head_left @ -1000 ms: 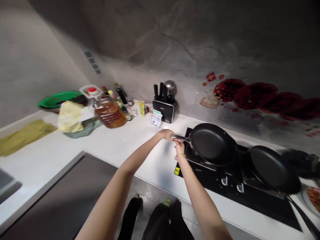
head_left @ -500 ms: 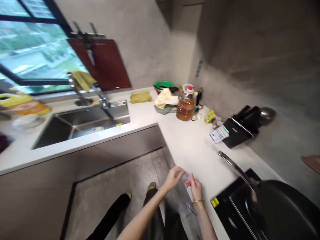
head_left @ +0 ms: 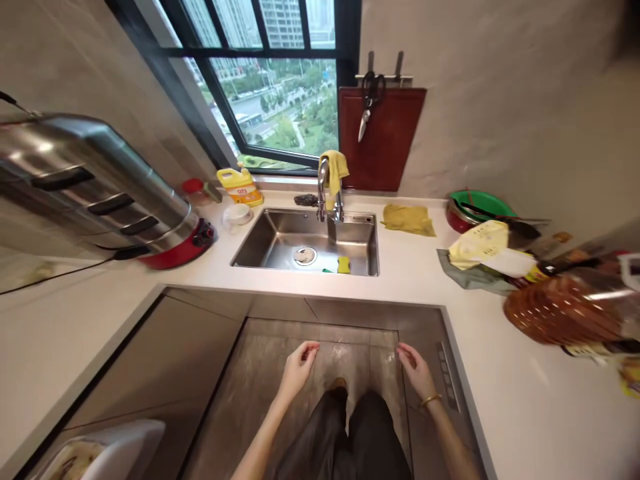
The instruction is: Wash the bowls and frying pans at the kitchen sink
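Over the floor in front of the sink, my left hand (head_left: 299,365) hangs with its fingers loosely curled and a small gap beside the thumb; I see nothing in it. My right hand (head_left: 418,371), with a gold bangle (head_left: 431,399) at the wrist, hangs well apart to the right, thumb and fingers slightly spread and nothing visible between them. Neither hand touches the counter. Ahead of both lies the steel sink (head_left: 270,243), holding a yellow sponge (head_left: 343,265). A yellow cloth (head_left: 336,167) drapes over the faucet (head_left: 321,190).
A large steel steamer (head_left: 100,180) with a red base stands left, near a yellow detergent jug (head_left: 241,187). At right are a flat yellow cloth (head_left: 409,219), a green basin (head_left: 483,203) and a large oil bottle (head_left: 565,303). A white bin (head_left: 145,440) sits lower left.
My view has swung left from the stove to the sink. My hands have moved apart, and the small reddish thing seen at my right hand no longer shows.
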The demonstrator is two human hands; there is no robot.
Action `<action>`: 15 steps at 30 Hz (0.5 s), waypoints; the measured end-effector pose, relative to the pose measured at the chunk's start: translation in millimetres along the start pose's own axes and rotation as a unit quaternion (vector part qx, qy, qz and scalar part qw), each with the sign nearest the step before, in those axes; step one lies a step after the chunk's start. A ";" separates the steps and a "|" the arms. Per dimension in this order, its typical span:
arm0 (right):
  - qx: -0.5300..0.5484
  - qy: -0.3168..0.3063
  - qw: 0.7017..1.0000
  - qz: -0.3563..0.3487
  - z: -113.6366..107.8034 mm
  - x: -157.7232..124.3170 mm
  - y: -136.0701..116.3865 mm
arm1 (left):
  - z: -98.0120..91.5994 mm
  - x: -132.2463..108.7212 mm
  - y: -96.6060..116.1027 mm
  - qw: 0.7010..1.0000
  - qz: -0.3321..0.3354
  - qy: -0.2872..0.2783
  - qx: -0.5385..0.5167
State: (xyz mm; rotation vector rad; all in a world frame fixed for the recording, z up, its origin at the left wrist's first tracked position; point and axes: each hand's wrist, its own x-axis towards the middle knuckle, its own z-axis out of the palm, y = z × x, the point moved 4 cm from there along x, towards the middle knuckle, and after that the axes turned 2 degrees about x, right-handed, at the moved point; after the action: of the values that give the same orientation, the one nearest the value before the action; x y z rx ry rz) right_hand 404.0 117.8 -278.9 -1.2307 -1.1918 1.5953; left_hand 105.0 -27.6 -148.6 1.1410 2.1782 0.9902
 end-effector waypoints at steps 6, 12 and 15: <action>-0.078 -0.131 0.983 -0.098 132.9 162.0 -78.1 | -31.8 74.2 11.8 0.997 -0.049 0.066 -0.007; -0.300 -0.274 0.909 -0.096 348.9 327.3 -79.5 | -32.2 139.6 27.6 0.977 -0.112 0.178 -0.046; -0.343 -0.273 0.896 -0.066 446.2 379.3 -50.7 | -21.7 159.8 21.1 0.958 -0.155 0.231 -0.072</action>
State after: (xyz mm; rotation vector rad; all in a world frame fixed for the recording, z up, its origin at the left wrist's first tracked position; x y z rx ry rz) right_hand -114.7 394.4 -280.9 -1.0836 -2.2916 1.5055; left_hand 15.1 107.0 -132.3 0.5077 2.4863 1.3423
